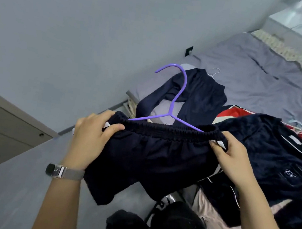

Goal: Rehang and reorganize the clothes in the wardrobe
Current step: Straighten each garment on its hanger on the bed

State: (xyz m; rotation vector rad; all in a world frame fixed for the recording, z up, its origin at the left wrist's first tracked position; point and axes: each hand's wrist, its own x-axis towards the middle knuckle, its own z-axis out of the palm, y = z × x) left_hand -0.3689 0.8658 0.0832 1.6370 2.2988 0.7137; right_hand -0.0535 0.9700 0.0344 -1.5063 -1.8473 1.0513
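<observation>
step: dark shorts going onto purple hanger | left hand, right hand fingers both pinch waistband | left: clothes pile on bed, unhung

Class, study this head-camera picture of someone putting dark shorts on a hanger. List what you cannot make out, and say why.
- Lower arms of the purple plastic hanger: hidden behind the elastic waistband of the dark navy shorts.
- Fingertips of the left hand and right hand: curled into the fabric.
- White embroidered logo on the dark velvet garment: too small.
- Wardrobe: not identifiable.
</observation>
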